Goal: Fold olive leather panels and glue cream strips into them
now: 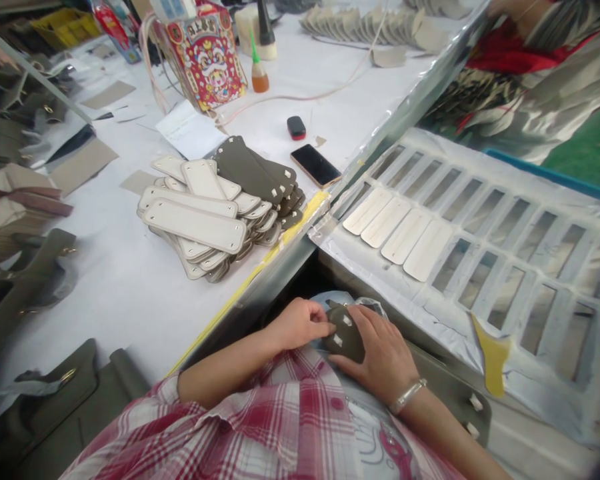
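**Both hands on one dark tab, low in the middle of the frame**

So the olive tab [344, 337] sits down at bottom centre, held over the lap just in front of the plaid shirt [280, 413], below the bench [130, 287] edge. It has little white squares on it.

The left hand [300, 325] comes in from the left, its fingers [325, 328] pinching the tab's upper left end. The right hand [383, 357], bracelet on the wrist, lies over the tab's right side with fingers close together. Looks like it's cupping it, but the thumb is hidden, so I can't say for sure.

Up on the bench, centre left, there's a messy pile [210, 213] of the same tabs, cream and olive mixed. A phone [315, 165] lies just right of the pile. On the right side is a foil-covered rack [530, 200] with rows of slots, and four cream strips [395, 230] rest side by side near its left end. A glue bottle [259, 72] stands at the top centre.
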Available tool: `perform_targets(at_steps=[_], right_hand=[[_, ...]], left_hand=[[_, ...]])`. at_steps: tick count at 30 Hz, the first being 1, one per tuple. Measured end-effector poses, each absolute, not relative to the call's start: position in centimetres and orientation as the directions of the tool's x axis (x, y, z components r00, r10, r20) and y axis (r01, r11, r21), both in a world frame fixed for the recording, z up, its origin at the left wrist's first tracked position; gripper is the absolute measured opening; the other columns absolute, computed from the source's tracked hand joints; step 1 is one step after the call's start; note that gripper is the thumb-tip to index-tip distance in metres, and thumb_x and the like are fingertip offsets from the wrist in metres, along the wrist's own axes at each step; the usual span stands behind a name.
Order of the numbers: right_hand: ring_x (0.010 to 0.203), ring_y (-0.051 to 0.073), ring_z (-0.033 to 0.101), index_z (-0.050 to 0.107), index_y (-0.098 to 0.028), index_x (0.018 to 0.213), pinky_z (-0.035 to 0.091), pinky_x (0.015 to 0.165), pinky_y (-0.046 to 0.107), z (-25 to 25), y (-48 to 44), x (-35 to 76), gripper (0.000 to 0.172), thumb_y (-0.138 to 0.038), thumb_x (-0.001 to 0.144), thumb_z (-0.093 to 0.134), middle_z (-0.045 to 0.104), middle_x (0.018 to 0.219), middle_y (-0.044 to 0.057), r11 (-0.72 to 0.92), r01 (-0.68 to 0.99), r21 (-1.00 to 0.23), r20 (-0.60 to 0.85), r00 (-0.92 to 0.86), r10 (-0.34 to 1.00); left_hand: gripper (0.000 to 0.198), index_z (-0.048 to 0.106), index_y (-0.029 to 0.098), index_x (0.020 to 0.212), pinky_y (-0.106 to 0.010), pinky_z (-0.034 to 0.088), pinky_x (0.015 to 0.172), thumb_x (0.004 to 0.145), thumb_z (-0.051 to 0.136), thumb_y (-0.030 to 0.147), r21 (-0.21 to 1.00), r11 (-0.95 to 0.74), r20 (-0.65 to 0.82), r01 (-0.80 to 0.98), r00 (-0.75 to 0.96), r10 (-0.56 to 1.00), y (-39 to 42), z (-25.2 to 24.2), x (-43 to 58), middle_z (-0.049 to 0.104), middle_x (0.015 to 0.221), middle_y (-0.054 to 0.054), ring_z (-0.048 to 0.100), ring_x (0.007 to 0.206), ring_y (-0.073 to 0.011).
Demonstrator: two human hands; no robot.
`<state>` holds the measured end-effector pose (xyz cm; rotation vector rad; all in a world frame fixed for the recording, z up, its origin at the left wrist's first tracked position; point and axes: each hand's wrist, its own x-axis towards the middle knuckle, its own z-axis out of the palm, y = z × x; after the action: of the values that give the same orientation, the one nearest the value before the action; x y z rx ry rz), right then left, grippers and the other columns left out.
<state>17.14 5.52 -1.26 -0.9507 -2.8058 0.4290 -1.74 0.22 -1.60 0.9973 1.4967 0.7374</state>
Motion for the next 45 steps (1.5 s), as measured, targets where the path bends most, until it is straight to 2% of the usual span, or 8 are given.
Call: perform_targets(at_steps=[11, 14, 17, 20, 25, 34, 40, 45], right_hand=[[0.107, 0.029, 0.052, 0.044, -0.01, 0.123, 0.044, 0.087, 0.043, -1.4, 5.4, 16.6, 0.072, -0.054, 0.069, 0.062, 0.054, 0.118, 0.016, 0.767, 0.573, -0.29, 0.083, -0.783, 0.617], [0.105, 0.029, 0.053, 0.045, -0.01, 0.122, 0.045, 0.085, 0.043, -1.2, 5.3, 16.6, 0.071, -0.051, 0.067, 0.064, 0.056, 0.116, 0.016, 0.778, 0.57, -0.265, 0.108, -0.784, 0.611], [0.104, 0.03, 0.054, 0.044, -0.011, 0.121, 0.046, 0.084, 0.043, -1.1, 5.3, 16.7, 0.07, -0.05, 0.066, 0.065, 0.056, 0.117, 0.016, 0.781, 0.575, -0.245, 0.118, -0.782, 0.613], [0.105, 0.03, 0.055, 0.042, -0.012, 0.123, 0.046, 0.083, 0.044, -1.1, 5.3, 16.7, 0.072, -0.052, 0.067, 0.065, 0.056, 0.118, 0.016, 0.779, 0.582, -0.233, 0.11, -0.78, 0.616], [0.103, 0.031, 0.056, 0.033, -0.01, 0.13, 0.046, 0.082, 0.045, -1.0, 5.4, 16.6, 0.09, -0.06, 0.062, 0.065, 0.057, 0.116, 0.018, 0.754, 0.606, -0.253, 0.083, -0.763, 0.641], [0.106, 0.03, 0.054, 0.042, -0.013, 0.123, 0.044, 0.085, 0.044, -0.9, 5.5, 16.0, 0.074, -0.051, 0.065, 0.066, 0.057, 0.117, 0.015, 0.724, 0.627, -0.287, 0.018, -0.752, 0.658], [0.106, 0.029, 0.054, 0.042, -0.012, 0.125, 0.044, 0.084, 0.043, -1.2, 5.5, 16.2, 0.075, -0.053, 0.066, 0.065, 0.056, 0.119, 0.015, 0.744, 0.608, -0.277, 0.011, -0.772, 0.635], [0.107, 0.029, 0.053, 0.042, -0.014, 0.127, 0.043, 0.086, 0.043, -1.3, 5.4, 16.2, 0.076, -0.056, 0.067, 0.063, 0.056, 0.12, 0.014, 0.735, 0.619, -0.278, -0.003, -0.765, 0.643]], left_hand=[[0.02, 0.048, 0.015, 0.06, -0.019, 0.029, 0.047, 0.068, 0.061, 0.028, 0.898, 0.388, -0.394, 0.209, -0.016, 0.919, 0.0, -1.9, -1.5, 0.045, 0.055, 0.006, 0.037, 0.052, -0.0071], [0.017, 0.05, 0.016, 0.073, -0.019, 0.03, 0.048, 0.066, 0.063, 0.022, 0.913, 0.368, -0.363, 0.177, -0.061, 0.93, 0.1, -1.9, -1.4, 0.044, 0.058, 0.007, 0.038, 0.052, -0.0071], [0.033, 0.053, 0.018, 0.095, -0.019, 0.032, 0.051, 0.064, 0.064, 0.018, 0.923, 0.351, -0.346, 0.16, -0.059, 0.936, 0.3, -2.1, -1.3, 0.042, 0.059, 0.009, 0.039, 0.053, -0.0077], [0.038, 0.056, 0.02, 0.104, -0.02, 0.033, 0.053, 0.066, 0.062, 0.017, 0.921, 0.343, -0.347, 0.183, -0.011, 0.938, 0.4, -2.3, -1.4, 0.04, 0.059, 0.008, 0.038, 0.054, -0.008], [0.038, 0.058, 0.02, 0.106, -0.02, 0.031, 0.05, 0.068, 0.061, 0.018, 0.923, 0.361, -0.364, 0.133, -0.002, 0.931, 0.4, -2.4, -1.5, 0.04, 0.058, 0.008, 0.037, 0.051, -0.0075], [0.035, 0.058, 0.019, 0.103, -0.019, 0.036, 0.048, 0.068, 0.062, 0.017, 0.919, 0.386, -0.387, 0.08, -0.002, 0.922, 0.6, -2.5, -1.5, 0.04, 0.057, 0.007, 0.041, 0.049, -0.0069], [0.032, 0.049, 0.017, 0.102, -0.025, 0.047, 0.043, 0.073, 0.059, 0.026, 0.812, 0.559, -0.514, -0.168, 0.247, 0.821, 2.0, -2.0, -2.8, 0.046, 0.06, 0.007, 0.051, 0.043, -0.0093], [0.038, 0.048, 0.018, 0.101, -0.021, 0.044, 0.04, 0.073, 0.062, 0.039, 0.854, 0.52, -0.492, -0.021, 0.294, 0.819, 3.0, -1.3, -3.0, 0.046, 0.056, 0.008, 0.051, 0.041, -0.0098]])
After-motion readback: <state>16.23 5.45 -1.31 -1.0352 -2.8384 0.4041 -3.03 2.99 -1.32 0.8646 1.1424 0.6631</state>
